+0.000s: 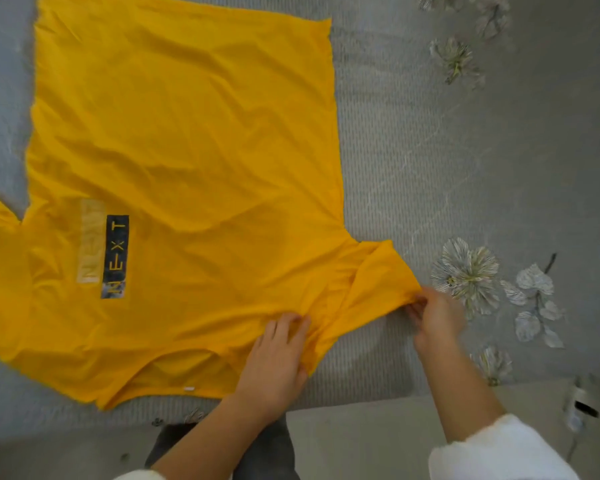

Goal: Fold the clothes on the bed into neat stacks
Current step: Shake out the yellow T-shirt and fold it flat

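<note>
The yellow T-shirt [187, 150] lies spread flat across the grey bed [413, 150], taking up the left and middle of the view. Its hem is at the far end and its neck opening at the near edge. A black label [115, 256] reading NEXT sits on the left part of the chest, with a paler patch just beside it.

Both hands are on the shirt's right sleeve [378, 282], at the near right corner of the garment. The left hand [278, 355] is down on the shoulder area. Its fingers are bent onto the cloth, its thumb is at the fabric's edge, and the grip bunches the material into creases around the fingertips. The right hand [437, 317], in a white cuff [499, 452], has its grip closed on the sleeve's outer end, pinching it between thumb and fingers. The sleeve is rumpled and doubled over on itself between the two hands.

Just right of that hand, a pale flower print [468, 271] shows on the bedcover, with more blooms further off towards the far right.
</note>
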`<action>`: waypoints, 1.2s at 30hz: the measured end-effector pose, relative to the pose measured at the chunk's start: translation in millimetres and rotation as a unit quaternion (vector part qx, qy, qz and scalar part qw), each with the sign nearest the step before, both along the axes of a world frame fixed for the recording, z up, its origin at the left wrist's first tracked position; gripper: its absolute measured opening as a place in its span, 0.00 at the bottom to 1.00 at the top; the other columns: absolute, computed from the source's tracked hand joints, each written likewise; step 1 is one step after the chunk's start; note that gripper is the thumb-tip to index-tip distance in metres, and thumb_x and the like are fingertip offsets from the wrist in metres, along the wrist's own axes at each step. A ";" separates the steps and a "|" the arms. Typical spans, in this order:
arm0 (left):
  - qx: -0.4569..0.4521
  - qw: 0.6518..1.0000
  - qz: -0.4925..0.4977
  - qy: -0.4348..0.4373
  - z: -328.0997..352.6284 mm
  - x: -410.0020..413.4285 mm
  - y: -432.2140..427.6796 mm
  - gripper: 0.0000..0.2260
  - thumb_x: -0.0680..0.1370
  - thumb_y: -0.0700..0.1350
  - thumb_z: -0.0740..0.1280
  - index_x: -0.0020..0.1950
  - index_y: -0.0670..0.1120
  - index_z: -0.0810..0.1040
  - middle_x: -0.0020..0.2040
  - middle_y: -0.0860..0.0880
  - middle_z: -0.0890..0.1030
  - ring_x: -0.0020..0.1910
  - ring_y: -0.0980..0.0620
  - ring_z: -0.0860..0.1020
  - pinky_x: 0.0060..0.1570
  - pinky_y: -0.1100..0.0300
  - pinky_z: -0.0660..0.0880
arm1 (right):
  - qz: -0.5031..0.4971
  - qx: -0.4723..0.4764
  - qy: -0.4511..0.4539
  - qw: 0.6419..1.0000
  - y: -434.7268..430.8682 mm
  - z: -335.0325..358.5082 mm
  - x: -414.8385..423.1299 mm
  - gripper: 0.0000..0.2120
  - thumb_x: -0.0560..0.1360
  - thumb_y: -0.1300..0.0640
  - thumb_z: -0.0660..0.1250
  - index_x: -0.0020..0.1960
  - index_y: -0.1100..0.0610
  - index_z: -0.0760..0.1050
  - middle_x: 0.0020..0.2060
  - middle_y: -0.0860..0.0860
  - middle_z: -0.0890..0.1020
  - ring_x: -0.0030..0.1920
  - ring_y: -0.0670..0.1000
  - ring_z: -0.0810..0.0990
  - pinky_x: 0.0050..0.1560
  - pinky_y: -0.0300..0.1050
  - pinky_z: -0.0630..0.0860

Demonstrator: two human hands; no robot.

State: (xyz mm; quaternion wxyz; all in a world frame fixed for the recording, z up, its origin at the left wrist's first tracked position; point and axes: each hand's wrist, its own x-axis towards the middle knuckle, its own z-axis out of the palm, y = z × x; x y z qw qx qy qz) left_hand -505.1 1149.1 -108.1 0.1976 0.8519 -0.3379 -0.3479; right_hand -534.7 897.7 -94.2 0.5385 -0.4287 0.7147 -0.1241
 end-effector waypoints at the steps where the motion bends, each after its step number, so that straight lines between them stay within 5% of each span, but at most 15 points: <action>1: 0.000 1.000 -0.020 0.008 2.4 -2.0 -4.7 0.33 0.72 0.48 0.68 0.76 0.50 0.59 0.70 0.49 0.62 0.65 0.45 0.68 0.60 0.52 0.71 | -0.035 0.022 -0.020 0.999 -1.9 2.9 -2.1 0.11 0.73 0.69 0.58 0.36 0.59 0.72 0.35 0.55 0.77 0.38 0.52 0.77 0.38 0.45 0.75; 5: 0.003 0.995 -0.062 0.074 11.4 -9.2 -21.8 0.34 0.78 0.47 0.60 0.78 0.51 0.45 0.75 0.51 0.56 0.70 0.49 0.59 0.69 0.54 0.61 | -0.061 0.052 -0.066 0.995 0.4 24.2 18.2 0.12 0.73 0.70 0.54 0.34 0.59 0.66 0.34 0.54 0.73 0.35 0.51 0.74 0.35 0.44 0.73; 8: -0.008 0.986 0.011 0.169 11.5 -13.7 -27.3 0.39 0.76 0.46 0.64 0.78 0.49 0.41 0.72 0.50 0.61 0.69 0.49 0.62 0.68 0.55 0.61 | 0.096 0.041 -0.118 0.988 27.3 55.6 47.4 0.13 0.70 0.72 0.54 0.32 0.59 0.66 0.31 0.54 0.73 0.33 0.50 0.73 0.34 0.44 0.73; 12: -0.007 0.965 0.052 0.257 13.0 -15.1 -26.8 0.30 0.75 0.44 0.65 0.75 0.48 0.57 0.61 0.45 0.72 0.58 0.44 0.73 0.55 0.51 0.71 | 0.437 0.052 -0.154 0.885 65.5 78.1 73.5 0.15 0.71 0.75 0.57 0.38 0.58 0.74 0.48 0.52 0.83 0.48 0.51 0.81 0.44 0.47 0.77; 15: 0.016 0.956 0.027 0.292 8.2 -18.2 -21.3 0.29 0.77 0.45 0.64 0.76 0.51 0.56 0.64 0.44 0.73 0.60 0.43 0.73 0.55 0.53 0.72 | 0.513 -0.030 -0.067 0.855 74.7 58.9 81.9 0.16 0.72 0.73 0.61 0.43 0.52 0.75 0.48 0.50 0.80 0.50 0.52 0.78 0.48 0.49 0.74; 18: 0.014 0.946 0.021 0.322 2.5 -18.1 -15.7 0.29 0.76 0.47 0.63 0.76 0.51 0.59 0.67 0.43 0.73 0.63 0.44 0.72 0.58 0.56 0.70 | 0.580 0.021 -0.022 0.814 86.9 34.8 85.2 0.15 0.73 0.71 0.63 0.44 0.51 0.75 0.46 0.49 0.79 0.49 0.52 0.77 0.44 0.44 0.72; 20: -0.019 0.937 0.048 0.345 5.9 -16.4 -9.0 0.27 0.75 0.43 0.63 0.74 0.51 0.65 0.60 0.43 0.77 0.55 0.48 0.75 0.54 0.57 0.70 | 0.650 0.053 0.012 0.758 99.9 23.6 84.2 0.13 0.74 0.70 0.63 0.50 0.54 0.78 0.49 0.50 0.79 0.50 0.50 0.76 0.44 0.41 0.72; 23: -0.057 0.926 0.183 0.325 12.7 3.1 20.0 0.18 0.77 0.39 0.64 0.66 0.51 0.75 0.49 0.50 0.78 0.41 0.57 0.73 0.45 0.61 0.71 | 0.719 -0.060 0.088 0.687 120.3 18.2 88.3 0.12 0.74 0.66 0.65 0.56 0.57 0.78 0.50 0.52 0.80 0.49 0.49 0.76 0.48 0.42 0.70; 27: -0.118 0.833 0.507 0.189 24.5 53.2 99.6 0.08 0.79 0.41 0.64 0.53 0.53 0.78 0.44 0.53 0.79 0.39 0.55 0.75 0.40 0.58 0.72 | 0.708 -0.188 0.073 0.677 164.7 23.6 104.2 0.11 0.74 0.62 0.66 0.56 0.60 0.77 0.54 0.56 0.79 0.54 0.55 0.75 0.54 0.45 0.68; 31: -0.069 0.703 0.708 -0.013 24.7 100.2 199.7 0.10 0.77 0.41 0.64 0.57 0.44 0.75 0.51 0.48 0.76 0.45 0.50 0.74 0.42 0.60 0.70 | 0.777 -0.230 0.083 0.581 228.6 18.9 123.3 0.30 0.72 0.52 0.70 0.71 0.55 0.66 0.70 0.57 0.66 0.70 0.59 0.63 0.66 0.51 0.62; 34: 0.008 0.597 0.802 -0.020 7.1 124.6 264.4 0.22 0.71 0.49 0.64 0.61 0.40 0.74 0.58 0.37 0.75 0.56 0.40 0.74 0.56 0.48 0.72 | 0.809 -0.193 0.173 0.528 268.5 8.3 135.1 0.44 0.71 0.42 0.69 0.78 0.46 0.47 0.78 0.53 0.46 0.77 0.58 0.46 0.72 0.59 0.55; 36: 0.024 0.556 0.830 0.036 1.1 136.5 286.1 0.21 0.72 0.51 0.66 0.59 0.39 0.75 0.56 0.37 0.76 0.56 0.40 0.75 0.55 0.49 0.72 | 0.813 -0.175 0.216 0.511 285.0 1.4 137.2 0.48 0.71 0.39 0.69 0.78 0.44 0.40 0.77 0.55 0.39 0.77 0.59 0.40 0.73 0.63 0.51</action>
